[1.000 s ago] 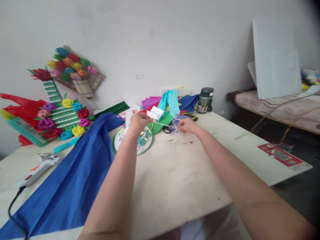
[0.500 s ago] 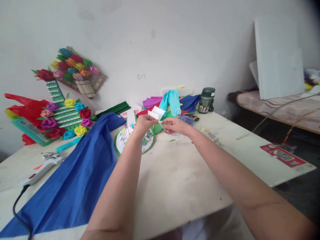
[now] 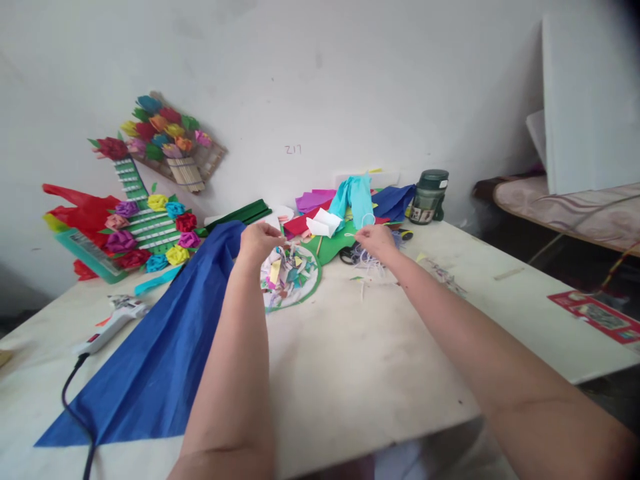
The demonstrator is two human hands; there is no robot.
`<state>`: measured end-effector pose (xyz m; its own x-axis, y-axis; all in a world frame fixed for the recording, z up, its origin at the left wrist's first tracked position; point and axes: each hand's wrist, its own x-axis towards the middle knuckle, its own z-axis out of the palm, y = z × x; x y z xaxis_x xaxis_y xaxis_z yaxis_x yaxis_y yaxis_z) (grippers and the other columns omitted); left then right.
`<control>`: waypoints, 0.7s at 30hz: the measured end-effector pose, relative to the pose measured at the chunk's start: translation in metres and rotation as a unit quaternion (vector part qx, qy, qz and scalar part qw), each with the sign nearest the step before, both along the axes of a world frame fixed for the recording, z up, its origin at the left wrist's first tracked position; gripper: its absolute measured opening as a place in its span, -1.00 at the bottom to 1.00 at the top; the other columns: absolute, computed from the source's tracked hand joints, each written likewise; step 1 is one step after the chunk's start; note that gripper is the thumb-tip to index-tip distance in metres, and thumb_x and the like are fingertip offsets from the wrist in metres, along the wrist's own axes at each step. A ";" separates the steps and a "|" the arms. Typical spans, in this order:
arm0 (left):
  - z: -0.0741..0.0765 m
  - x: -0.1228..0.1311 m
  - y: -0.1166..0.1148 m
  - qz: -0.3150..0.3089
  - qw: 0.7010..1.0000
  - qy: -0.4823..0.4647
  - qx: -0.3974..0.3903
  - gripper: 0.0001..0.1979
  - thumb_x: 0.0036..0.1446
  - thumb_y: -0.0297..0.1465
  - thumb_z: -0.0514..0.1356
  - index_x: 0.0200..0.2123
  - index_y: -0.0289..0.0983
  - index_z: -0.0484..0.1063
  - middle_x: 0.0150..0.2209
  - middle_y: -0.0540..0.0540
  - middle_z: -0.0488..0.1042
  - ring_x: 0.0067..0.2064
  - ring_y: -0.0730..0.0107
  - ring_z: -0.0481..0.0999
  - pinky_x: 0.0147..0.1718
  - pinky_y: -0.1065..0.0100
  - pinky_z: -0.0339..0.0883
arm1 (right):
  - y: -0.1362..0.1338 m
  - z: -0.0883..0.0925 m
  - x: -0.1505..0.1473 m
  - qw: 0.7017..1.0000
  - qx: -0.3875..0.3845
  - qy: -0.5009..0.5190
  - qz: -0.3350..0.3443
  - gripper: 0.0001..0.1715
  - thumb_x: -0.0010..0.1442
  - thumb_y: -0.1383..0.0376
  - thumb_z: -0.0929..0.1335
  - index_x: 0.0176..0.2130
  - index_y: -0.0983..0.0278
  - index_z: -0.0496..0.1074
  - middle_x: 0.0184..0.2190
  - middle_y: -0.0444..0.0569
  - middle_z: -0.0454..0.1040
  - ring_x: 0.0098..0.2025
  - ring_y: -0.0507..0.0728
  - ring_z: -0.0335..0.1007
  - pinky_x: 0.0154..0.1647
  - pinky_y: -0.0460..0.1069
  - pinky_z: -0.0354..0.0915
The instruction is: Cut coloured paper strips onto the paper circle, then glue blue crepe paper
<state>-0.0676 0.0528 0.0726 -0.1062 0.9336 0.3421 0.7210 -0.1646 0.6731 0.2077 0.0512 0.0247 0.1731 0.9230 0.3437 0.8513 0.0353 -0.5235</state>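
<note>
My left hand point(image 3: 261, 241) hangs over the left side of a round green-rimmed tray point(image 3: 316, 283) that holds paper scraps point(image 3: 287, 270). Its fingertips are pinched together, and anything between them is too small to make out. My right hand point(image 3: 377, 243) is closed on a thin white string point(image 3: 349, 235), whose small loop sticks out toward the left. Below that hand lies a tangle of pale string point(image 3: 373, 261), beside the black handle of scissors point(image 3: 347, 255). Between the hands, a folded white paper point(image 3: 324, 223) rests on green paper point(image 3: 333, 245).
Blue crepe paper point(image 3: 165, 360) spreads over the table's left side, with a corded glue gun point(image 3: 113, 327) beside it. A guitar-shaped flower craft point(image 3: 150, 230) leans on the wall. A dark green jar point(image 3: 429, 197) stands at the back right, near turquoise paper point(image 3: 356, 199).
My hands have moved apart from where they met in the middle, the left one going left and the right one slightly right. The view has turned a little to the left.
</note>
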 end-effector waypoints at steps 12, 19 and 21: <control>0.005 0.000 -0.010 0.140 0.961 0.233 -0.046 -0.76 -0.21 -0.27 0.22 -0.40 -0.22 0.54 -0.29 -0.25 0.50 -0.05 -0.07 0.32 -0.12 0.07 0.15 | -0.021 0.021 0.007 0.989 0.023 -0.143 0.032 -0.74 0.09 0.22 0.27 -0.25 0.17 0.49 -0.14 -0.08 0.44 -0.16 0.12 0.34 -0.24 -0.07 0.19; 0.016 0.046 -0.024 0.010 0.988 0.143 0.050 -0.75 -0.11 -0.32 0.16 -0.35 -0.25 0.55 -0.34 -0.16 0.53 -0.21 0.16 0.42 -0.21 0.30 0.22 | -0.032 0.024 -0.009 0.916 -0.225 -0.243 0.228 -0.82 -0.13 0.31 0.37 -0.42 0.17 0.54 -0.40 -0.13 0.53 -0.35 0.09 0.41 -0.44 -0.11 0.18; 0.013 0.069 -0.030 -0.089 0.992 0.083 0.038 -0.77 -0.10 -0.35 0.15 -0.38 -0.29 0.55 -0.41 -0.12 0.53 -0.28 0.28 0.44 -0.27 0.38 0.23 | -0.034 0.020 -0.016 0.907 -0.236 -0.277 0.211 -0.81 -0.17 0.38 0.37 -0.45 0.18 0.54 -0.42 -0.11 0.53 -0.35 0.11 0.41 -0.42 -0.09 0.19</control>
<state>0.0012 0.0227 0.0854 0.1219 0.9034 0.4112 0.7754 -0.3453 0.5287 0.1922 0.0169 0.0449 -0.3081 0.9341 -0.1803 0.9513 0.3020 -0.0615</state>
